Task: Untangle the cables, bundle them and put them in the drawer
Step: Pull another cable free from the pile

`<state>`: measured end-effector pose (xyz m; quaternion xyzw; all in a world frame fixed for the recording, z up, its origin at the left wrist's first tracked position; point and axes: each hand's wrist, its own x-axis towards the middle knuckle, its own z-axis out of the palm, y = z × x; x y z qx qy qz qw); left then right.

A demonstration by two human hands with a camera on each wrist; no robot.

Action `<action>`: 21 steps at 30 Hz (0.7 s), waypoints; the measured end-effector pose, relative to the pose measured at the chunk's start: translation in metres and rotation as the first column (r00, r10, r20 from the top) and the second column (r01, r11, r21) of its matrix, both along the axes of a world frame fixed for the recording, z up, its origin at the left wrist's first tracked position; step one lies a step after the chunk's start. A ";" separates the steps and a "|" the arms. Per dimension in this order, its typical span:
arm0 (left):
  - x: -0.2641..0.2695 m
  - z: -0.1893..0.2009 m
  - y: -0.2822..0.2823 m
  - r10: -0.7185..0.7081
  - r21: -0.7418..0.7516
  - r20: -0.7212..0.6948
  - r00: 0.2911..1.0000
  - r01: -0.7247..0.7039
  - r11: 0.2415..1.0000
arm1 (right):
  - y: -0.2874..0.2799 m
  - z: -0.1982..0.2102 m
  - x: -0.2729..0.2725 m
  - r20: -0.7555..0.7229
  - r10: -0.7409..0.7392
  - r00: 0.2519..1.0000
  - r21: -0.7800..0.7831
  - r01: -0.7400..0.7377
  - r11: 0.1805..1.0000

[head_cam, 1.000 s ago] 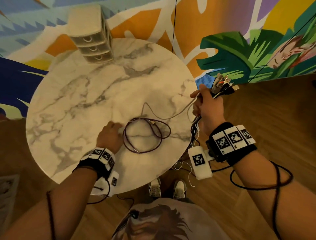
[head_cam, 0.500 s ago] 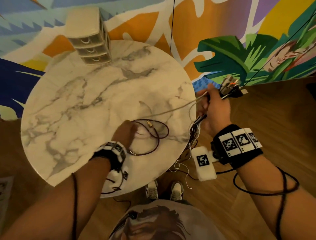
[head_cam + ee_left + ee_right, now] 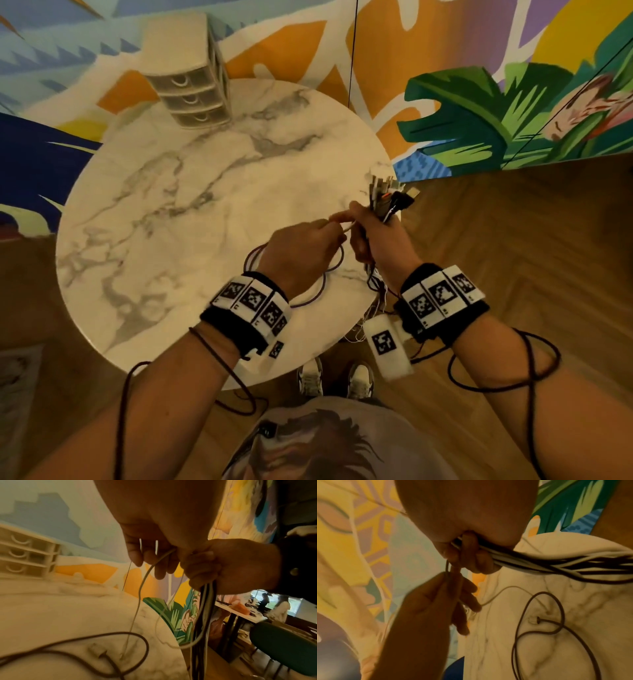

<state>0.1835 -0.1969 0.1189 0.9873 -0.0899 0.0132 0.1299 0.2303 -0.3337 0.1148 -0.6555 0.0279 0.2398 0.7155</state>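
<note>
Fingers of my right hand [image 3: 378, 240] are wrapped tight round a bunch of black and white cables [image 3: 556, 562], plug ends [image 3: 387, 195] sticking up above the fist and the long tails hanging down past the near right edge of the table [image 3: 205, 192] toward the floor. I hold them that way, I judge, so the sorted ends stay lined up while the loose lengths fall free instead of knotting again.

My left hand [image 3: 301, 250] sits just beside the right, thumb and fingertips pinching a thin pale cable [image 3: 142, 582] close to the fist. That cable runs down from the pinch onto the marble; I reckon I am feeding its end into the bunch. Whether it already sits inside the right fist I cannot tell.

One dark purple cable [image 3: 318, 291] lies in loose loops on the table near the right edge, partly under my left wrist, its plug resting on the marble. Neither hand touches it, so it is not yet gathered.

At the far edge of the table stands a small drawer unit [image 3: 191, 89] with three drawers, all pushed in. What is inside them I cannot see. No cable is near it, so bundling and stowing are both undone.
</note>
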 end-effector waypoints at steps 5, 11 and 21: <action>0.008 -0.036 0.051 0.156 -0.104 -0.093 0.983 -0.166 0.981 | -0.020 0.008 0.016 0.091 -0.173 0.981 0.051 0.169 0.984; 0.041 -0.010 0.061 0.335 -0.519 -0.199 0.921 -0.389 0.761 | -0.058 0.023 0.030 0.216 -0.405 0.888 -0.003 0.416 0.910; -0.015 -0.046 -0.080 -0.267 -0.535 -0.608 0.748 -0.137 0.834 | -0.124 -0.003 0.000 0.167 -0.192 0.967 -0.348 0.240 0.906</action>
